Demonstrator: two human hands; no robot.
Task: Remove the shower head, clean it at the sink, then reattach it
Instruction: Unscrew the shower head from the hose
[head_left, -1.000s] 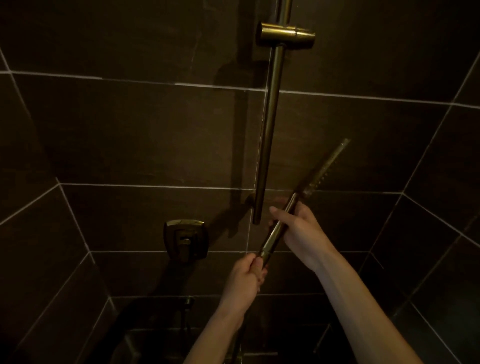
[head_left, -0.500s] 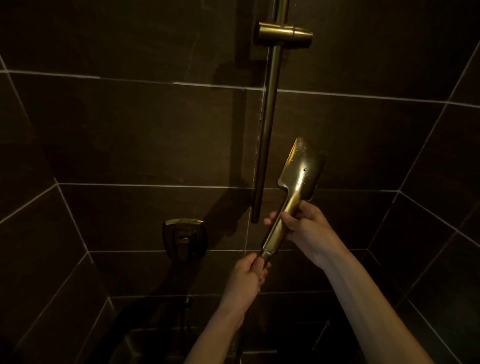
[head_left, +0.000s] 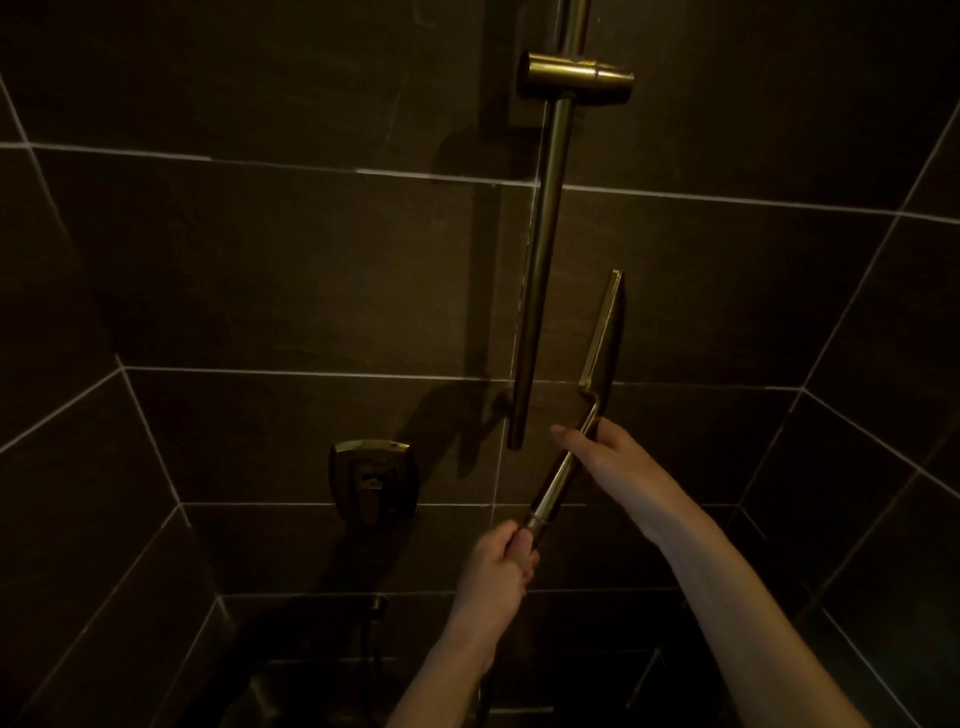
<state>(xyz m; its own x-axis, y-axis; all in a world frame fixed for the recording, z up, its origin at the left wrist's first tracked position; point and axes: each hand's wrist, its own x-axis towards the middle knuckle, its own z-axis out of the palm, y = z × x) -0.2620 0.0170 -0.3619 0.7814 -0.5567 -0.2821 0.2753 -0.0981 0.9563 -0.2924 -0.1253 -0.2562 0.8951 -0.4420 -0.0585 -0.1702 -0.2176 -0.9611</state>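
Note:
A brass hand shower head (head_left: 602, 338) points up and slightly right, seen edge-on, just right of the vertical brass slide rail (head_left: 543, 270). My right hand (head_left: 608, 460) holds its handle just below the flat head, thumb stretched to the left. My left hand (head_left: 496, 566) grips the handle's lower end, where the hose joint sits; the hose below is hidden in the dark. The empty brass holder (head_left: 576, 78) sits high on the rail.
Dark tiled walls (head_left: 260, 270) with pale grout close in on the left, back and right. A brass mixer valve (head_left: 371, 480) is mounted on the back wall left of the rail. Below it a small hose outlet (head_left: 376, 605) shows dimly.
The shower head has turned about its handle: edge-on a second ago, broad back facing me half a second ago, edge-on again now. My right hand has shifted its hold; my left stays at the joint.

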